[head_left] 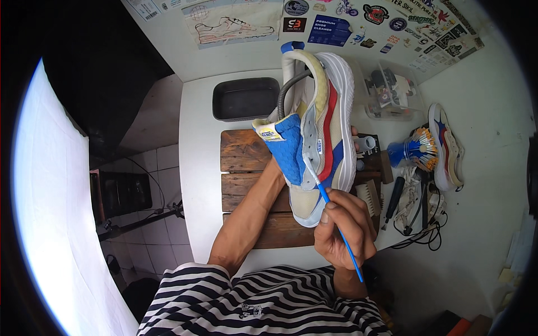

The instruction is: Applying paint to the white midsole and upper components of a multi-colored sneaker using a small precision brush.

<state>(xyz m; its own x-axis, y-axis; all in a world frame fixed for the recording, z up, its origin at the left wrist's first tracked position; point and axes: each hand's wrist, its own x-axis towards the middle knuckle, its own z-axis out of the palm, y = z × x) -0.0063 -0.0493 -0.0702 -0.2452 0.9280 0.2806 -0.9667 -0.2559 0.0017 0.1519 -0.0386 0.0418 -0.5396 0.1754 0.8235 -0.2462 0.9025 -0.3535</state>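
Note:
A low-top shoe point(329, 131) in cream, blue and red with a thick white sole stands toe-down before me, raised over the wooden slatted board point(235, 187). My left hand point(276, 171) holds it from behind; most of that hand is hidden, and fingertips show past the sole's right edge. In my right hand point(346, 228), a thin blue-handled paintbrush point(323, 192) is pinched between thumb and fingers. Its bristle end touches the grey eyelet panel beside the blue mesh tongue point(287, 148). A grey ribbed flexible tube point(283, 95) curves inside the shoe's opening.
A black tray point(245, 101) sits at the back left of the white table. Toward the right are a clear plastic box point(392, 95), a blue cup of orange-tipped sticks point(400, 154), a similar shoe point(443, 147), a scrub brush point(370, 197), a black-handled tool point(394, 197) and tangled cables point(428, 232).

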